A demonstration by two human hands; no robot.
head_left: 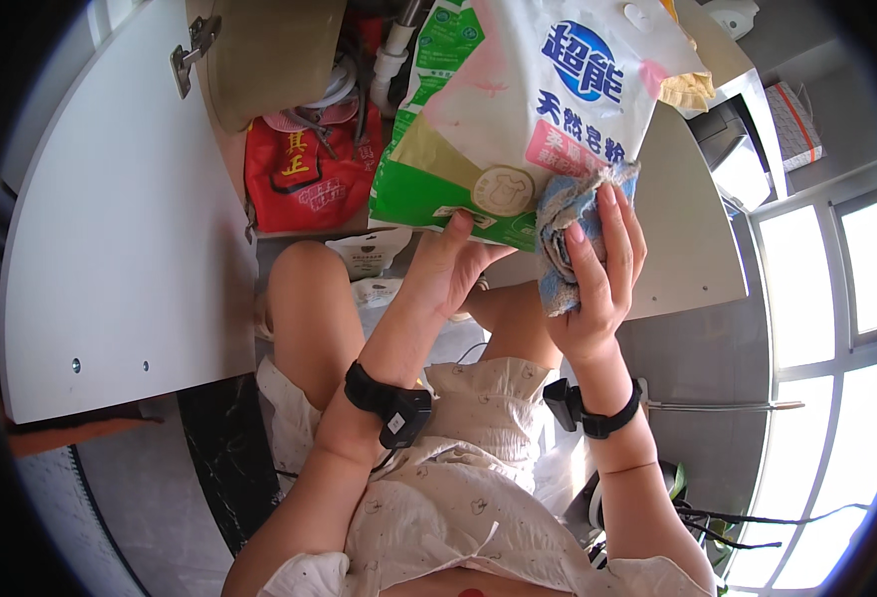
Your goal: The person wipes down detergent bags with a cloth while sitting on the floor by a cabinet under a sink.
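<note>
A large white and green bag of laundry soap powder (513, 127) is held up tilted before me. My left hand (464, 257) grips its lower edge, thumb on the front and fingers beneath. In my right hand (610, 269) is a crumpled blue and grey cloth (569, 239), pressed against the bag's lower right corner. A yellowish piece (688, 89) juts out past the bag's upper right side. The bag's top runs out of view. It hides part of the cabinet behind it.
Two open white cabinet doors (132, 224) flank me, one on each side. Inside the cabinet are a red bag (311, 179), a white drain pipe (388, 71) and a beige rounded container (270, 60). Small white pouches (369, 250) lie on the floor by my knee. A plant (677, 481) stands at right.
</note>
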